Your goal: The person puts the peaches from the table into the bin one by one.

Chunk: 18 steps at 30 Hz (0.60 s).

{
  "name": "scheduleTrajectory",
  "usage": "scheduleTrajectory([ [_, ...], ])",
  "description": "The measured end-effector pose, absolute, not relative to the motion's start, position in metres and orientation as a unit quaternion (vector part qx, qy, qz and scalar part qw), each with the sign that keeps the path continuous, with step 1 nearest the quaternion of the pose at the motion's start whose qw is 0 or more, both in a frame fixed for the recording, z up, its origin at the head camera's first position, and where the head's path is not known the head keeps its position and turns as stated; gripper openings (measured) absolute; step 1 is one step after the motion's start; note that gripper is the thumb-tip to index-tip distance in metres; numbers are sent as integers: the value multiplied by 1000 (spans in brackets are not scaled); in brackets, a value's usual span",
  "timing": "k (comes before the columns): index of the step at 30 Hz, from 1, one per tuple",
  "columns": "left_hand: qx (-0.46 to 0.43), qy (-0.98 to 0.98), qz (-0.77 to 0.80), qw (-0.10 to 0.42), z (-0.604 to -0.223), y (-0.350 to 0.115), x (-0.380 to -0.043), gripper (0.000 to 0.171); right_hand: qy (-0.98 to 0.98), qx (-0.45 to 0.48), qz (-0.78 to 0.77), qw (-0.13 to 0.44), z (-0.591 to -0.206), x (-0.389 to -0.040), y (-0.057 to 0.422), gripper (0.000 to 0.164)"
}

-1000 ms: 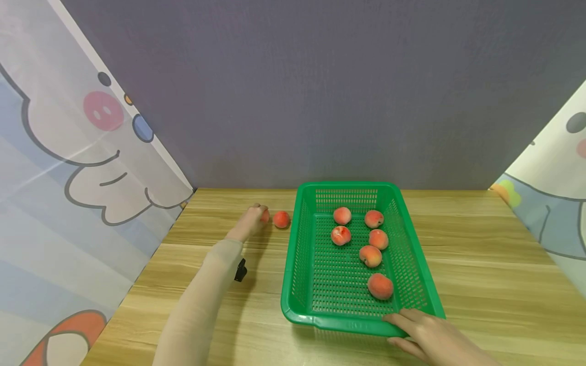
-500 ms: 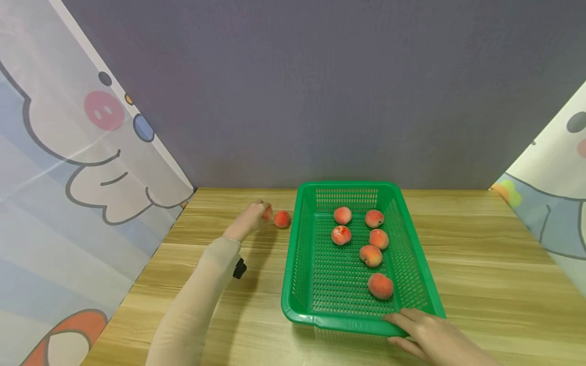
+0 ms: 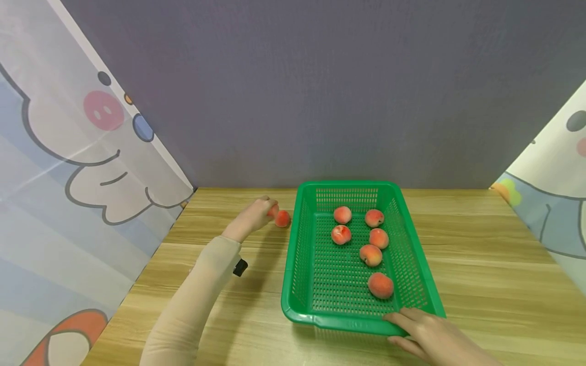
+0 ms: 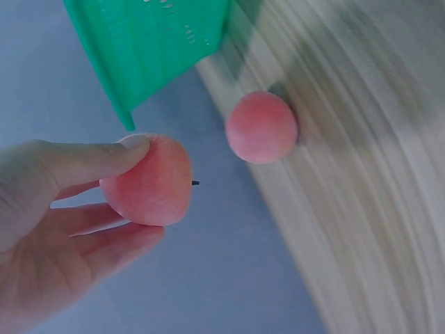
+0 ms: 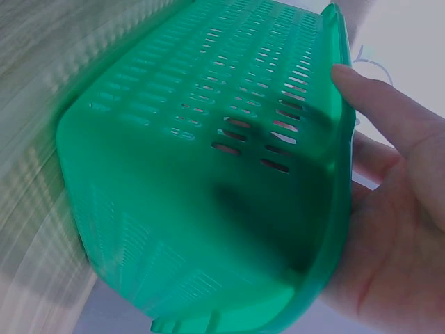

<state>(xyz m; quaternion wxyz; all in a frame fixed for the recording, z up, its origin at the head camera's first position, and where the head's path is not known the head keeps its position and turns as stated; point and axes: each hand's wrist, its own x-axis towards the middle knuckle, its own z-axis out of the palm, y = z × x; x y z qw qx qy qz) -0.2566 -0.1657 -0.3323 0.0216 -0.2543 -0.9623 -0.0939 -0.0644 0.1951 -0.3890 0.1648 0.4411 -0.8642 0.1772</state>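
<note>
In the left wrist view, my left hand (image 3: 254,215) pinches a reddish peach (image 4: 154,186) between thumb and fingertips, its short dark stem pointing away from the palm. It is held up above the table. Just beyond it, a second peach (image 3: 283,219) rests on the wood beside the basket's left wall. The green perforated basket (image 3: 348,324) contains several peaches, among them a lone one (image 3: 380,285) toward the near right. My right hand (image 3: 429,333) grips the basket's near rim at the right corner, thumb on the outside and fingers over the edge.
The basket stands on a wood-grain table (image 3: 480,264) whose far edge meets a grey wall (image 3: 339,96). Cartoon-printed sheets (image 3: 59,152) flank the table on both sides. A small black object (image 3: 240,267) shows beside the left sleeve's cuff.
My left hand has lifted the peach slightly and brought it to the right, toward the second peach and the basket. The right hand and the basket have stayed put.
</note>
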Motion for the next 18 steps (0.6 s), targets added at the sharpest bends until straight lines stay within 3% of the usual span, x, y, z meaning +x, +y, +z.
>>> scheduleTrajectory([
  [18,-272,-956,-109,0,-303,-148,-244,37,-857,448,181,177,-389,-65,196,28],
])
